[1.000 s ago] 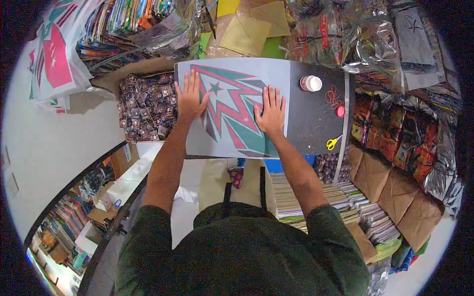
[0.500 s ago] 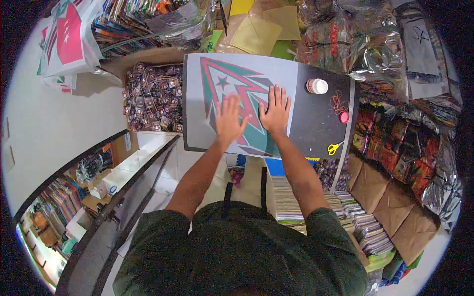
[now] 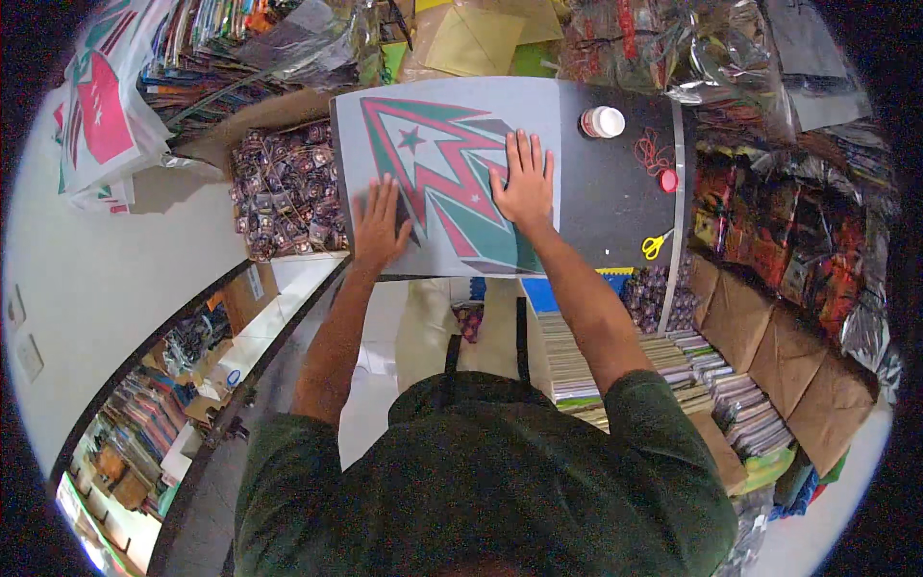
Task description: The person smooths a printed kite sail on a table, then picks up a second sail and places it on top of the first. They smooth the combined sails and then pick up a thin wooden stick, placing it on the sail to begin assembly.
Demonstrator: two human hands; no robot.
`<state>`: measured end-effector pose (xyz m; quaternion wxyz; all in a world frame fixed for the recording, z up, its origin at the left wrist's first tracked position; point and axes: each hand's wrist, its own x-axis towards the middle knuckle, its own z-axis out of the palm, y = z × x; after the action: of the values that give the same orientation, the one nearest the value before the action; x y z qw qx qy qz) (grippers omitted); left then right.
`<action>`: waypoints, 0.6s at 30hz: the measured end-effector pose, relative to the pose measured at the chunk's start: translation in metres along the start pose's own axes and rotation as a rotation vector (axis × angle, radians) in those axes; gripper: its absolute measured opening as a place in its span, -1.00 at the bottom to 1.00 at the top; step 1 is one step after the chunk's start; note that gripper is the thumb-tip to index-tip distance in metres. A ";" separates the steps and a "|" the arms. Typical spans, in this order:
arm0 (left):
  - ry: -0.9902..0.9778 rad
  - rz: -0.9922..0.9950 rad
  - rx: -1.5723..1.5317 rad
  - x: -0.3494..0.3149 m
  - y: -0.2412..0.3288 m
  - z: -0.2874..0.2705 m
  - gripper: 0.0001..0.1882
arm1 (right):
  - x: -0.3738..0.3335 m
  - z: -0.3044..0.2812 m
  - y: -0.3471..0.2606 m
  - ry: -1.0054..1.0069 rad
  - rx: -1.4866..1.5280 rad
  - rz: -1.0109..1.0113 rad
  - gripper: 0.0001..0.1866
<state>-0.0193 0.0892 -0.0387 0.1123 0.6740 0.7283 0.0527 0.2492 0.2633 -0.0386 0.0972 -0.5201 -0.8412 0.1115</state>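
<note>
A pale plastic sheet (image 3: pixel 461 163) printed with a green, red and grey zigzag and stars lay flat over the left and middle of a dark tabletop (image 3: pixel 606 188). The left hand (image 3: pixel 381 226) was spread palm-down over the sheet's lower left part, fingers nearly straight and thumb out to the side, gripping nothing; whether it pressed or only hovered could not be told. The right hand (image 3: pixel 526 183) lay open near the sheet's right edge, its fingers straight and slightly parted, thumb pointing away from them, with nothing in its grasp. To the right of the sheet were a white-topped jar (image 3: pixel 603 122), a loose tangle of red string (image 3: pixel 652 152), a round red cap (image 3: pixel 667 181) touching or just beside it, and yellow-handled scissors (image 3: pixel 656 245). Left of the sheet lay a heap of small dark printed packets (image 3: pixel 286 192), while beyond its far edge were yellow squares (image 3: pixel 476 40).
</note>
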 end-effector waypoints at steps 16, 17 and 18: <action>0.030 0.040 -0.013 0.004 0.006 0.004 -0.13 | -0.072 -0.013 -0.019 0.006 0.064 0.098 -0.28; 0.038 0.040 -0.008 0.005 0.006 0.005 -0.14 | -0.078 -0.013 -0.020 -0.001 0.054 0.102 -0.29; 0.040 0.037 0.006 0.004 0.007 0.005 -0.14 | -0.082 -0.012 -0.020 -0.008 0.044 0.104 -0.29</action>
<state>-0.0120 0.0928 -0.0427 0.0944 0.6866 0.7179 0.0661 0.2722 0.1820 -0.0250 0.0993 -0.5605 -0.8106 0.1372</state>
